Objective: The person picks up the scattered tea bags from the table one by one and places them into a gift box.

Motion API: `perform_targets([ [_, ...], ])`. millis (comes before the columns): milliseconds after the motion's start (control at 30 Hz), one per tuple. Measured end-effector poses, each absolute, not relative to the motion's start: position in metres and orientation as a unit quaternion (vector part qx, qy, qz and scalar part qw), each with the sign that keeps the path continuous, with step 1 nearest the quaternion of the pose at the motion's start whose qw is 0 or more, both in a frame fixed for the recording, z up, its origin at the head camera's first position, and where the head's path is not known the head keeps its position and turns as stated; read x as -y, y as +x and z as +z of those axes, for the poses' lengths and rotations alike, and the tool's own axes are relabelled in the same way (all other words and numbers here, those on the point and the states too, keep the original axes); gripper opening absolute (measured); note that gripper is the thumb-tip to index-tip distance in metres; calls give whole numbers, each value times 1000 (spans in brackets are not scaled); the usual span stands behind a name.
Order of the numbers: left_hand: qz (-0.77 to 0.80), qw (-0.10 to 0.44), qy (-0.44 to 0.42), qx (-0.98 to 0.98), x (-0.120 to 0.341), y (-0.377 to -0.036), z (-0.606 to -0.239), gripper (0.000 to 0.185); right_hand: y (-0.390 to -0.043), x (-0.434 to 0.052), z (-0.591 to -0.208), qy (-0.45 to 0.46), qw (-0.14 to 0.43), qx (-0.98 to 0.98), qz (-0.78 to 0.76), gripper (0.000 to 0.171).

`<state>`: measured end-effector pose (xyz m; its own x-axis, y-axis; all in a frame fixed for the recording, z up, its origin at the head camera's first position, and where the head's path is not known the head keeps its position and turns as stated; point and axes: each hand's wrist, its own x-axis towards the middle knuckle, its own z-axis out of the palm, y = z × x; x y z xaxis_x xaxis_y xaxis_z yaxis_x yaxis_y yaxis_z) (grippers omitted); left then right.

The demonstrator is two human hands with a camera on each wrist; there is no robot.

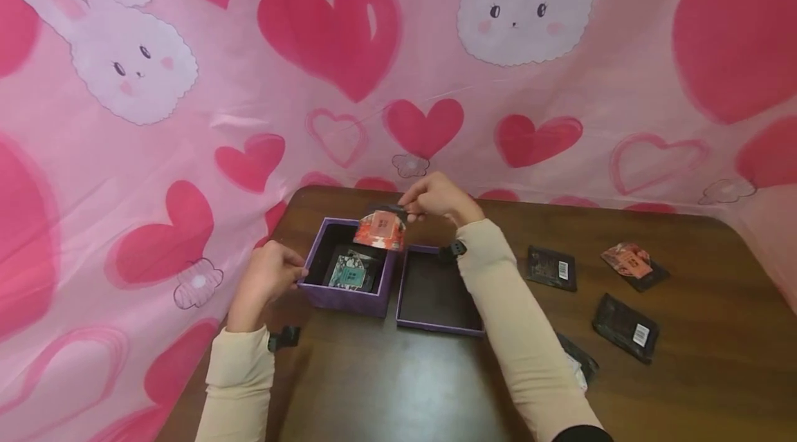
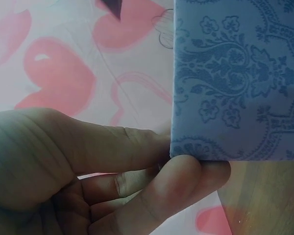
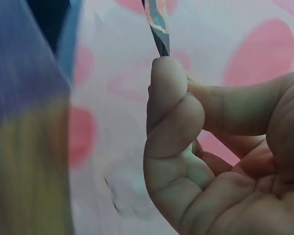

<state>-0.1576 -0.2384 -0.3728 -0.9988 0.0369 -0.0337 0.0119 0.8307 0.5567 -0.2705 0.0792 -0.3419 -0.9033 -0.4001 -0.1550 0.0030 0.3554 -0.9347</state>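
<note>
Pinching right hand (image 1: pixel 438 196): its fingers hold an orange-and-black sachet (image 1: pixel 381 227) by the edge, hand at the sachet's 2 o'clock.
Orange-and-black sachet: aloft, overlapping the purple box (image 1: pixel 349 301) at 1 to 2 o'clock in the head view, printed face visible; the right wrist view gives only its thin edge.
Left hand (image 1: pixel 268 276): fingers grip the box corner at 8 o'clock; the left wrist view brings out an ornate floral pattern on the box wall, barely legible from the head.
Inside the box: a teal-labelled sachet (image 1: pixel 350 274), seen only by the head camera.
Box lid (image 1: pixel 436 293): at the box's 3 to 4 o'clock, on the wooden surface (image 1: pixel 429 380).
Loose sachets, head view only: barcoded (image 1: pixel 552 268), orange-printed (image 1: pixel 635 265) and another barcoded (image 1: pixel 625 328) at the lid's 3 o'clock; a fourth (image 1: pixel 580 361) at 4 o'clock, partly behind the right sleeve (image 1: pixel 517 324).
</note>
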Motion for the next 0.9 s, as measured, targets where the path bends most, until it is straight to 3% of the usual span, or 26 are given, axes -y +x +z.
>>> perform_targets([
  [267,294,27,13,-955,238,-156,-377,9,-264,-37,-351,-122,209,-787,-568,19],
  [900,285,21,16,-958,239,-158,-373,8,-270,-59,-357,-107,203,-804,-549,20],
])
